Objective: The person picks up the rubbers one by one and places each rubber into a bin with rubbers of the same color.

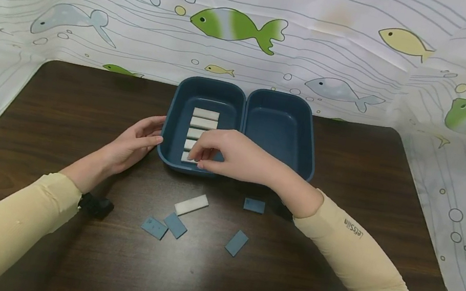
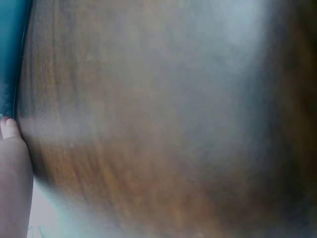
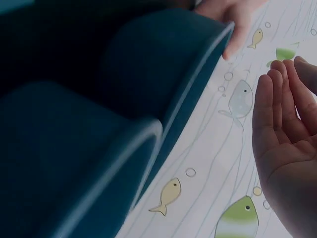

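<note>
Backdrop: white sheet (image 1: pixel 360 7) printed with green, yellow and grey-blue fish, wavy lines and bubbles; encloses the work area at rear and sides.
Tabletop: dark brown wood-grain (image 1: pixel 101 257), in front of the backdrop.
Tray: dark blue, two-compartment (image 1: pixel 275 127), set at the rear of the tabletop.
Left hand (image 1: pixel 132 143): fingers relaxed, grasping nothing; thumb and fingers touch the tray's left side.
Right hand (image 1: pixel 235 156): over the left compartment, fingers curled, fingertips at the nearest block of the column; cannot tell whether they pinch it.
White blocks: five in a column (image 1: pixel 203 123), left compartment; one loose block (image 1: pixel 191 205) lies tilted on the tabletop.
Blue-grey tiles: four, on the tabletop; two (image 1: pixel 154 227) (image 1: pixel 175 225) just beside each other, two (image 1: pixel 254 205) (image 1: pixel 236 243) farther right.
</note>
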A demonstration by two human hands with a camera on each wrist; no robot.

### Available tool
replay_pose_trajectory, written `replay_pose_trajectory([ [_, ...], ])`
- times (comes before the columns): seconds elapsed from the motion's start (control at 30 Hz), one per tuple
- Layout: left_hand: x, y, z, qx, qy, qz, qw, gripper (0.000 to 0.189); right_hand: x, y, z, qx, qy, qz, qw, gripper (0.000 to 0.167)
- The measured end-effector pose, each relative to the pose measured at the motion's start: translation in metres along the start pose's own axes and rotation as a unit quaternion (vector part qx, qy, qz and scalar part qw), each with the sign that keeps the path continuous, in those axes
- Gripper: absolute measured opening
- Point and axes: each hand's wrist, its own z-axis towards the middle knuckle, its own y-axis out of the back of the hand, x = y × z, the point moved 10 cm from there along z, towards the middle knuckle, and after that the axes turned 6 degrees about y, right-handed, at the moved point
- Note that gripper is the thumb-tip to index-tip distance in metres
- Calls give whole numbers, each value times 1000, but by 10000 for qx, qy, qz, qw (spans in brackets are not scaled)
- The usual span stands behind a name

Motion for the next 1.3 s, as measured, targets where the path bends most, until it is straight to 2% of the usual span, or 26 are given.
replay_pose_trajectory([
  [0.43,-1,1,1,-25,1,36,10000,53,-4,-34,-10,244,97,262,9993,20],
  [0.63,-2,0,1,55,-82,-115,9999,51,-8,-48,-15,356,36,312,9989,20],
  [0.9,-1,0,1,74,-71,-99,9999,50,-11,-61,-20,475,-30,449,9979,20],
  [1.1,-2,-1,0,108,-139,-137,9998,50,-9,-73,-23,596,88,292,9978,16],
  [1.3,-3,-1,-1,61,-63,-107,9999,54,-11,-84,-25,722,101,54,9973,16],
])
